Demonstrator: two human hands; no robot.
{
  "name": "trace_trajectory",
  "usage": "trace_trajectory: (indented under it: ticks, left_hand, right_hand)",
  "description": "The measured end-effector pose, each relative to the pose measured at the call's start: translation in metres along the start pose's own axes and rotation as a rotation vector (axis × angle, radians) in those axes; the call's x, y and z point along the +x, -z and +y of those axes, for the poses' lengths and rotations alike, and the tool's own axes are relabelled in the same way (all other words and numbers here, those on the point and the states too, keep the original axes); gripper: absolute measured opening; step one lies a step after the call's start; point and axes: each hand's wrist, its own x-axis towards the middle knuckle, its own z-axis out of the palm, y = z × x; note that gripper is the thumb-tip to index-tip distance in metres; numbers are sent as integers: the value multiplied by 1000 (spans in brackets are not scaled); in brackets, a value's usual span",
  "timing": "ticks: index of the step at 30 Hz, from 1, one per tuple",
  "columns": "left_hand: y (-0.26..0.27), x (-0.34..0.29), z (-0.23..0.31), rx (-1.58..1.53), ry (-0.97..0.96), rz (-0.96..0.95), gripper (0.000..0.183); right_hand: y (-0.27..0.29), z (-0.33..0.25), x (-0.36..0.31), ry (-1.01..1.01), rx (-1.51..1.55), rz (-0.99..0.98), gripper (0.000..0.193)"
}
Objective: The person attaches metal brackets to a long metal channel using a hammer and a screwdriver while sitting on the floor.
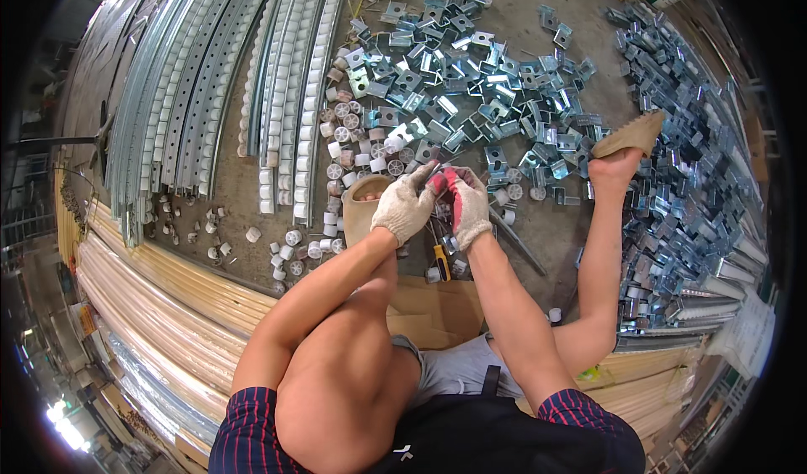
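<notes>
My left hand (402, 208) and my right hand (466, 205), both in off-white knit gloves, meet in front of me with fingers closed. The right glove has red on its palm side. A small dark piece shows between the fingertips, too hidden to name. Just below the hands a screwdriver (441, 260) with a yellow and black handle lies on the floor. A thin metal bar (519, 245) slants away beside my right wrist. White spoked rollers (395, 167) lie scattered close to the left glove, and shiny metal brackets (479, 79) spread out beyond both hands.
Long metal roller tracks (286, 79) lie at the far left. A dense heap of brackets (672, 180) fills the right side. Bundles of long cream-coloured tubes (168, 297) run along the near left. Flattened cardboard (437, 310) lies between my legs, and my sandalled foot (618, 161) rests near the heap.
</notes>
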Motion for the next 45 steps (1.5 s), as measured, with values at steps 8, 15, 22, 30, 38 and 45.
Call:
trace_trajectory:
  ticks: [8,15,22,30,38,45]
  left_hand:
    - [1,2,5,8,-77,18,52]
    - [-6,4,-5,-26,47,69,44]
    - [-7,14,-30,-128,131,3,47]
    - [2,10,-16,-491,148,-132,56]
    - [-7,12,-33,-678,194,-185,49]
    - [0,12,-15,-744,246,-195,44]
  right_hand:
    - [1,-4,1,-11,-65,36,7]
    - [-4,-4,-1,35,-159,44,10]
    - [-9,3,-22,162,-257,-105,36]
    - [-14,-6,-35,148,-214,-106,41]
    - [8,-9,-36,373,-534,-146,48]
    - [7,-7,-21,263,-297,-78,16]
